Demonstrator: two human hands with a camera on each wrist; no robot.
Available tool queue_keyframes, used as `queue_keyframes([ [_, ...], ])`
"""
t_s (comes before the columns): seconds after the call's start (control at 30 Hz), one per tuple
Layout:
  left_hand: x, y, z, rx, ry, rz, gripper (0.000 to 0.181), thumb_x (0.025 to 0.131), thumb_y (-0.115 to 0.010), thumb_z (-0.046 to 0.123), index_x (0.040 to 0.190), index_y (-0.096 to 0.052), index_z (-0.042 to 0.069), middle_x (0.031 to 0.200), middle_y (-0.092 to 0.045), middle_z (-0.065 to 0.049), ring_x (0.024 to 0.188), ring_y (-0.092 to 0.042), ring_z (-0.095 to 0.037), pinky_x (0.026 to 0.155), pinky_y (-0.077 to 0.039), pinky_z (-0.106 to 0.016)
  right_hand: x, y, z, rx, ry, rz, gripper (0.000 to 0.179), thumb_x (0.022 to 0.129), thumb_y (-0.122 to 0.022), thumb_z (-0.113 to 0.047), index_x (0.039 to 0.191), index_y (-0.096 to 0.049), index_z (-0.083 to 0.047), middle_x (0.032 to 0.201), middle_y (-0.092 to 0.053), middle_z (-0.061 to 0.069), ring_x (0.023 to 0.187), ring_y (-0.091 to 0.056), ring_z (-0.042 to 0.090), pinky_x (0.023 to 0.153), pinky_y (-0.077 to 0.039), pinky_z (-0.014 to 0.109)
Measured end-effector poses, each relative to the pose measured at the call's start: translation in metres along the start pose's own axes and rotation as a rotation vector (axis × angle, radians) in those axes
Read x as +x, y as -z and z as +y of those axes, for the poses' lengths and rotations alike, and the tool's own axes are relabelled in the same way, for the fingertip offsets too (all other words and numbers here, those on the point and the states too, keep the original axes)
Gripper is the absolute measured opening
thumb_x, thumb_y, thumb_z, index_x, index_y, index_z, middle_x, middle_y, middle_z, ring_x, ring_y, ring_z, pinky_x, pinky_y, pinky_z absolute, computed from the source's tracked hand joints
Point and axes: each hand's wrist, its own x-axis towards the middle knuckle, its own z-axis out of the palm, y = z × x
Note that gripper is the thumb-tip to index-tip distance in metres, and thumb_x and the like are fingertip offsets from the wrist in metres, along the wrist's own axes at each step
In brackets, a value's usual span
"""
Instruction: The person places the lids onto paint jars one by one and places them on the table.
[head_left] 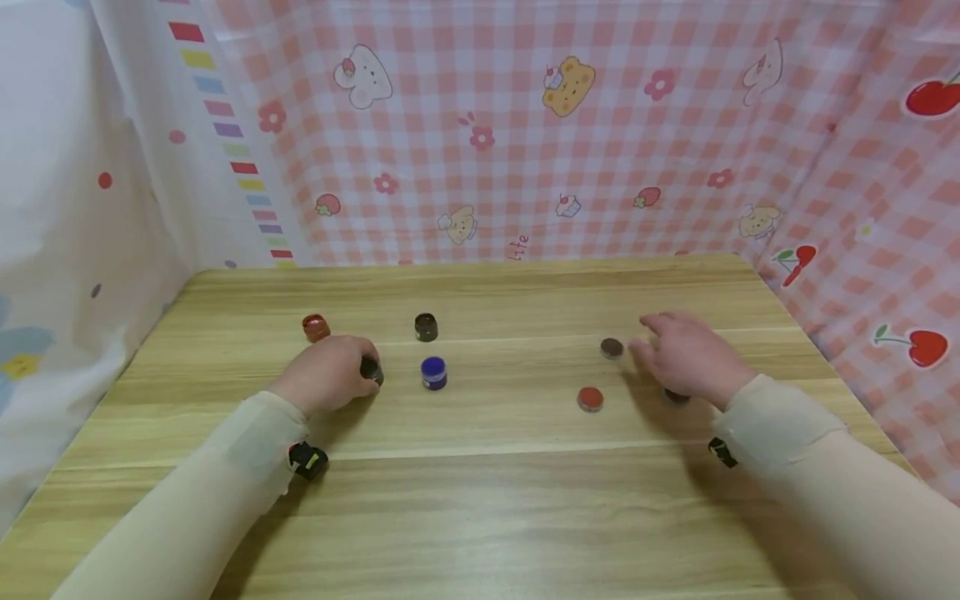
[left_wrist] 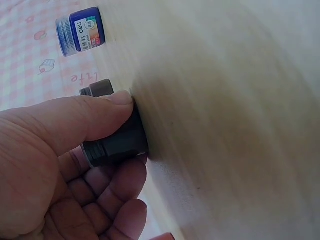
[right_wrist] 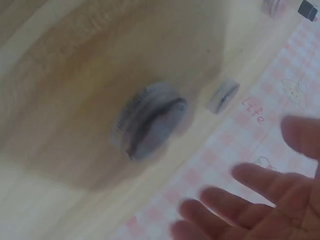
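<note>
My left hand (head_left: pixel 327 372) grips a small black paint jar (left_wrist: pixel 120 142) between thumb and fingers, its base at or near the wooden table. To its right is a blue paint jar (head_left: pixel 433 375) with a clear lid, and behind that a dark paint jar (head_left: pixel 426 327). A red paint jar (head_left: pixel 316 327) stands beyond the left hand. My right hand (head_left: pixel 693 358) hovers with fingers spread and holds nothing. Below it lies a dark round lid (head_left: pixel 677 399), partly hidden in the head view. A brown lid (head_left: pixel 611 348) and a red lid (head_left: pixel 590 399) lie left of that hand.
The wooden table (head_left: pixel 480 517) reaches back to a pink checked cloth (head_left: pixel 510 167) hanging behind it. More patterned cloth (head_left: pixel 885 250) hangs on the right, and a white cloth (head_left: pixel 60 208) on the left.
</note>
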Motion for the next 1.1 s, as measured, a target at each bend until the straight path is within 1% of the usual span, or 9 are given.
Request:
queue_keyframes([
  [0.07, 0.000, -0.001, -0.001, -0.004, 0.001, 0.002, 0.025, 0.092, -0.080, 0.023, 0.111, -0.073, 0.009, 0.109, -0.075, -0.008, 0.097, -0.068, -0.023, 0.097, -0.055, -0.051, -0.003, 0.002, 0.000, -0.010, -0.024, -0.044, 0.063, 0.107, -0.055, -0.036, 0.148, -0.048, 0.012, 0.148, -0.051, 0.037, 0.135, -0.052, 0.053, 0.114, -0.040, 0.067],
  [0.17, 0.000, -0.001, -0.001, -0.009, 0.007, 0.004, 0.024, 0.092, -0.080, 0.022, 0.111, -0.073, 0.009, 0.108, -0.074, -0.008, 0.097, -0.067, -0.023, 0.096, -0.055, -0.051, -0.006, 0.003, 0.000, -0.048, -0.042, -0.122, 0.064, 0.103, -0.064, -0.037, 0.142, -0.053, 0.013, 0.138, -0.061, 0.036, 0.116, -0.065, 0.045, 0.104, -0.050, 0.064],
  [0.23, -0.001, -0.002, -0.002, -0.012, 0.011, 0.005, 0.024, 0.092, -0.080, 0.022, 0.111, -0.073, 0.009, 0.108, -0.074, -0.008, 0.096, -0.067, -0.023, 0.096, -0.055, -0.051, -0.008, 0.003, 0.000, -0.057, -0.062, -0.172, 0.066, 0.100, -0.069, -0.038, 0.139, -0.054, 0.013, 0.132, -0.065, 0.033, 0.102, -0.067, 0.038, 0.094, -0.056, 0.057],
  [0.27, -0.001, -0.002, -0.002, -0.014, 0.014, 0.007, 0.024, 0.092, -0.080, 0.022, 0.111, -0.073, 0.009, 0.108, -0.074, -0.008, 0.095, -0.067, -0.022, 0.096, -0.055, -0.051, -0.010, 0.003, 0.001, -0.059, -0.070, -0.194, 0.067, 0.099, -0.071, -0.039, 0.139, -0.054, 0.013, 0.129, -0.066, 0.032, 0.099, -0.067, 0.036, 0.091, -0.057, 0.054],
  [0.37, -0.001, -0.002, -0.002, -0.016, 0.013, 0.008, 0.025, 0.092, -0.080, 0.022, 0.112, -0.072, 0.009, 0.107, -0.074, -0.008, 0.094, -0.067, -0.022, 0.095, -0.055, -0.051, -0.014, 0.002, 0.002, -0.033, -0.105, -0.244, 0.067, 0.095, -0.074, -0.038, 0.135, -0.054, 0.012, 0.115, -0.068, 0.024, 0.086, -0.062, 0.028, 0.076, -0.056, 0.044],
  [0.5, -0.002, -0.002, -0.002, -0.021, 0.015, 0.006, 0.026, 0.092, -0.080, 0.022, 0.113, -0.072, 0.009, 0.108, -0.074, -0.008, 0.096, -0.067, -0.022, 0.096, -0.055, -0.051, -0.017, 0.000, 0.004, -0.006, -0.122, -0.262, 0.055, 0.093, -0.076, -0.036, 0.121, -0.058, 0.008, 0.095, -0.065, 0.014, 0.078, -0.059, 0.026, 0.066, -0.051, 0.037],
  [0.67, -0.002, -0.002, -0.001, -0.027, 0.023, -0.002, 0.025, 0.093, -0.080, 0.023, 0.112, -0.072, 0.009, 0.108, -0.074, -0.008, 0.096, -0.067, -0.022, 0.096, -0.055, -0.051, -0.018, -0.001, 0.006, -0.031, -0.091, -0.251, 0.034, 0.090, -0.073, -0.026, 0.104, -0.059, 0.001, 0.084, -0.060, 0.010, 0.073, -0.057, 0.025, 0.064, -0.044, 0.035],
  [0.9, -0.001, -0.002, -0.002, -0.030, 0.022, 0.001, 0.026, 0.093, -0.080, 0.023, 0.113, -0.072, 0.009, 0.109, -0.074, -0.008, 0.098, -0.067, -0.023, 0.097, -0.054, -0.052, -0.016, -0.005, 0.009, -0.058, -0.068, -0.268, 0.015, 0.088, -0.064, -0.011, 0.096, -0.058, 0.000, 0.079, -0.059, 0.011, 0.069, -0.057, 0.024, 0.060, -0.042, 0.033],
  [1.1, -0.002, -0.003, -0.003, -0.031, 0.021, 0.004, 0.026, 0.093, -0.080, 0.023, 0.113, -0.072, 0.009, 0.109, -0.074, -0.008, 0.098, -0.067, -0.023, 0.097, -0.054, -0.052, -0.013, -0.008, 0.011, -0.077, -0.055, -0.283, 0.008, 0.089, -0.061, -0.008, 0.092, -0.059, -0.001, 0.080, -0.060, 0.011, 0.069, -0.057, 0.024, 0.061, -0.043, 0.033],
])
